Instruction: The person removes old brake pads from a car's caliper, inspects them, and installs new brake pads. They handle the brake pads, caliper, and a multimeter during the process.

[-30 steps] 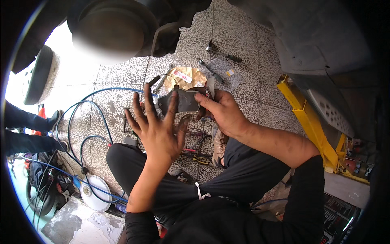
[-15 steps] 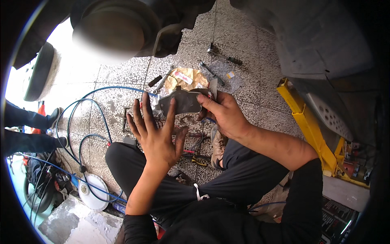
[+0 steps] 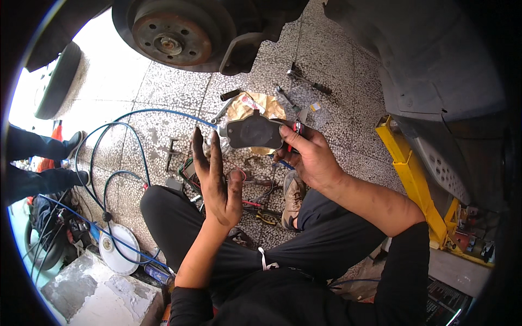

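Currently, head view: brake pad [image 3: 253, 133] is held up between the hands, overlapping the near edge of the brown paper [image 3: 268, 103]. Right hand [image 3: 316, 162] grasps its right end, thumb on the dark face, with a red-handled tool [image 3: 297, 129] in the same grip. Left hand [image 3: 220, 190] is released, fingers extended just beside the pad's left end. Wheel hub [image 3: 170, 46] sits far left. Judgement: hold the pad by its edges, keep smudged fingers off the face, and angle the tool away to avoid scoring it.
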Available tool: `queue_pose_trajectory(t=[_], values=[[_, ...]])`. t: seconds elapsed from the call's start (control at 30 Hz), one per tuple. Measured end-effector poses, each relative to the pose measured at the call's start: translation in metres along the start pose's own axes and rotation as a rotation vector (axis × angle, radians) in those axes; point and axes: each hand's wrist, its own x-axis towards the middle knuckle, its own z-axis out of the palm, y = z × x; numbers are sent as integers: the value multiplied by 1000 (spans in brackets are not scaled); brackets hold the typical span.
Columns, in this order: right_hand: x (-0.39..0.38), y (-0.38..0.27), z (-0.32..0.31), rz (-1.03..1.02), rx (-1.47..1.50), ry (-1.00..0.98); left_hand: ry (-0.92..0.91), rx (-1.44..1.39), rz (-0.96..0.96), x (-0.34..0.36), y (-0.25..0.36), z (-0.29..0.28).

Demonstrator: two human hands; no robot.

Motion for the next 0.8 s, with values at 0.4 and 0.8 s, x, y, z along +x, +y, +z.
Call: queue_pose_trajectory(t=[0.4,0.8], values=[[0,-3,1,-119,-143,-16,-44,-142,-63,16,-5,-12],[4,4,-5,-194,-337,1,-164,588,138,35,4,-26]])
